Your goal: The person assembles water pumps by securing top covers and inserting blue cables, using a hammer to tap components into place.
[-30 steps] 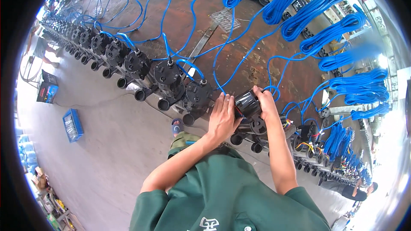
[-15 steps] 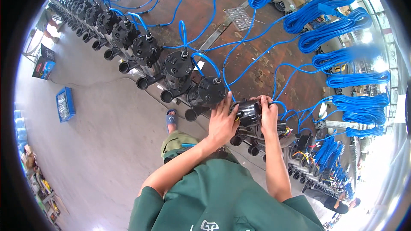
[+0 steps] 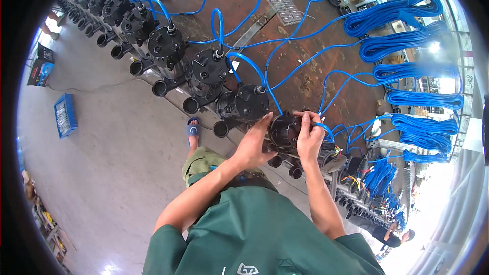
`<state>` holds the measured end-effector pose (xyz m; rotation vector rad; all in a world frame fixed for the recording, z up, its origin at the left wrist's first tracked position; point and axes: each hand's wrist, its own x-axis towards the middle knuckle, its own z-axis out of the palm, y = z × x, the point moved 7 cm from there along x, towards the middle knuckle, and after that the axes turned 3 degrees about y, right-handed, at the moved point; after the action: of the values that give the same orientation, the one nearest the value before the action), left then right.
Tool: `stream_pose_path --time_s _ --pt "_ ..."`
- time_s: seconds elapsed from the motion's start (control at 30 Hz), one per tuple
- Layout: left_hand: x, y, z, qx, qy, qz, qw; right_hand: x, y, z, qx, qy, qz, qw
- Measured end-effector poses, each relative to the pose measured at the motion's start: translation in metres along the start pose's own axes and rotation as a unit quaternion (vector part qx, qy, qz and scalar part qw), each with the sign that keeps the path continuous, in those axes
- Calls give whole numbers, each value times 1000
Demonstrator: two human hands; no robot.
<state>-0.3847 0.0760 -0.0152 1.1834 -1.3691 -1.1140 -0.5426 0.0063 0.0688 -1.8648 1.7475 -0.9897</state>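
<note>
Rust-brown and long, the work surface [image 3: 305,79] runs diagonally across the head view, with grey concrete floor [image 3: 117,153] beside it and coils of blue cable [image 3: 402,40] stacked along its far side. A row of black pump bodies [image 3: 204,71] lines the near edge, each with a stubby outlet pipe pointing toward the floor and a blue lead rising from its cap.

At the near end of that row sits the black pump [image 3: 285,130] being worked on, resting at the edge of the surface between both hands. The left hand [image 3: 252,145] cups its left side, fingers curled against the housing. The right hand [image 3: 309,135] lies over the top right, fingertips pressed together as if pinching the blue lead [image 3: 326,130] where it enters the cap; the exact grip is hidden by the knuckles.

Judging by its bulk, the pump is probably heavy, rigid and hard-shelled, best held by the round body or outlet pipe. The lead looks flexible and should not carry the weight.

A blue crate [image 3: 65,115] lies on the floor.
</note>
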Motion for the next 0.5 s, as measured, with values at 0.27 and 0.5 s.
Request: stream_pose_path --time_s 0.27,0.5 --pt "0 -27 3 -196 -53 -101 974 8 -12 15 4 -40 -56 998" --pt "38 14 13 -262 -74 -106 956 0 -17 7 -28 28 -93 995"
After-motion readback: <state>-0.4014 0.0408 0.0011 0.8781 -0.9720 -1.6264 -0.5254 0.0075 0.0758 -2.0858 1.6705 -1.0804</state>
